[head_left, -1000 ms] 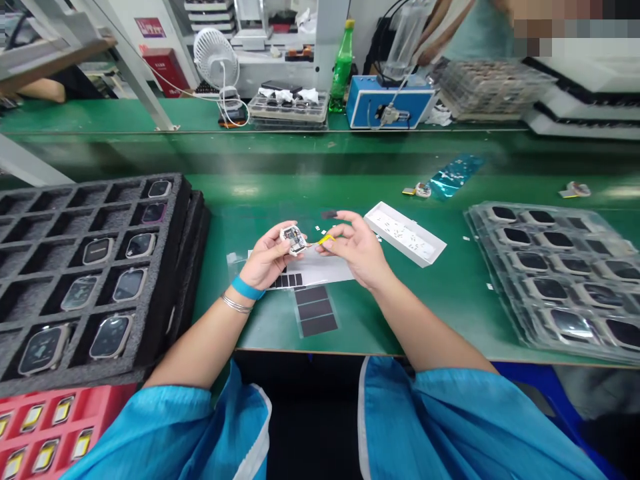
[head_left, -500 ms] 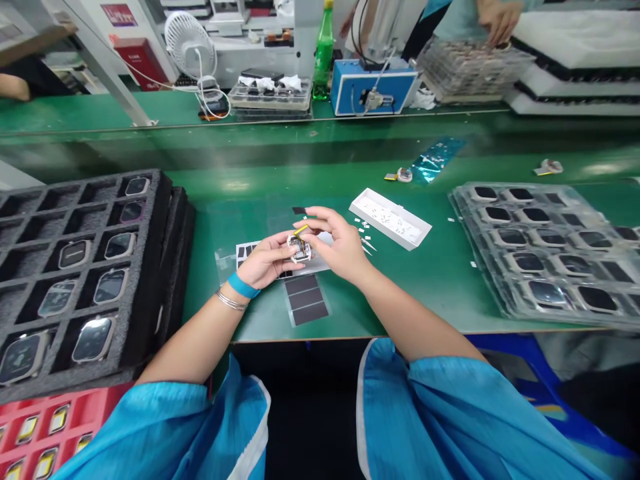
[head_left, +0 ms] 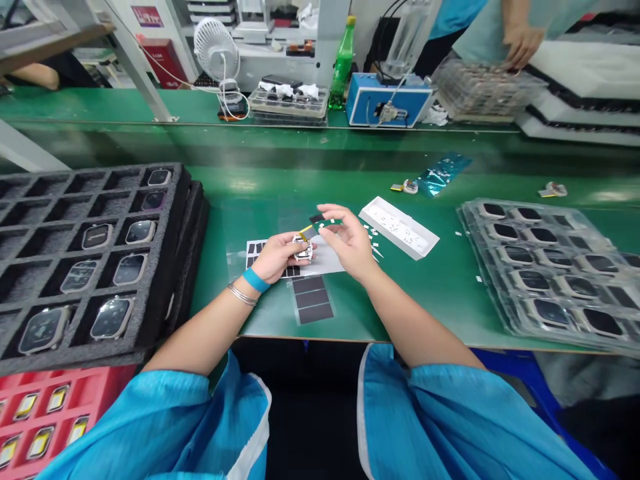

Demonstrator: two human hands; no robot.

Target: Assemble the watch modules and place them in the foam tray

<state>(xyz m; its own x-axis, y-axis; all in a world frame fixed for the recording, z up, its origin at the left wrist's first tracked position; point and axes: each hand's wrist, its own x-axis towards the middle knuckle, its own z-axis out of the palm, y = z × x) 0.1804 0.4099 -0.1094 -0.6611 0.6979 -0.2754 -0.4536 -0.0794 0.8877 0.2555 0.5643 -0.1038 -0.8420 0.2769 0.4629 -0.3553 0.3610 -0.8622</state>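
My left hand (head_left: 274, 257) grips an opened watch case (head_left: 303, 249), its inner parts facing up. From the case's upper edge a small flat battery (head_left: 310, 231) with a yellow strip stands tilted out. My right hand (head_left: 347, 243) hovers just right of the battery, thumb and forefinger apart with a gap between them; nothing shows in its grasp. Under both hands lies a white sheet of black stickers (head_left: 255, 249). Nearer the table edge is a clear strip of dark rectangular pads (head_left: 314, 299). A black piece (head_left: 316, 218) lies beyond the hands.
A white box (head_left: 400, 228) of tiny pieces sits right of my hands, loose white bits beside it. Foam trays of watches (head_left: 113, 317) stand left, above a red tray (head_left: 95, 393); clear trays of watches (head_left: 555, 260) lie right. Behind, a co-worker's hand (head_left: 523, 43) touches stacked trays.
The view has swung so the scene sits further right. My right hand has drawn back from the watch case and its fingers have parted; the battery now shows tilted up. My left hand keeps its hold.
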